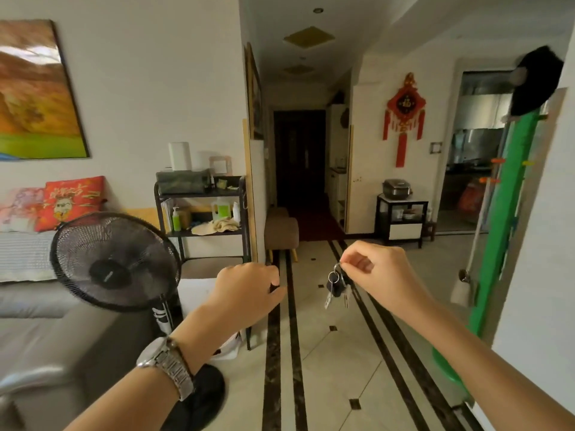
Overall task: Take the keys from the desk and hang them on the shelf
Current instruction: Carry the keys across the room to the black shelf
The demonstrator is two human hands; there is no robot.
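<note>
Both arms extended, right hand (378,272) pinching dangling keys (336,286).

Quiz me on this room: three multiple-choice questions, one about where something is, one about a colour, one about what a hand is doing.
1. Where does the black fan stand?
A. ahead of the left hand's side, by the sofa
B. inside the dark hallway
C. under the red wall ornament

2. What colour is the tall rack at the right edge?
A. blue
B. green
C. white

3. How are the keys held?
A. lying on the floor
B. clenched in the left hand
C. dangling from the right hand's pinched fingers

Answers: 1 A, the fan is beside the grey sofa. 2 B, its post is bright green. 3 C, the right hand pinches the ring; the left hand holds nothing visible.
</note>
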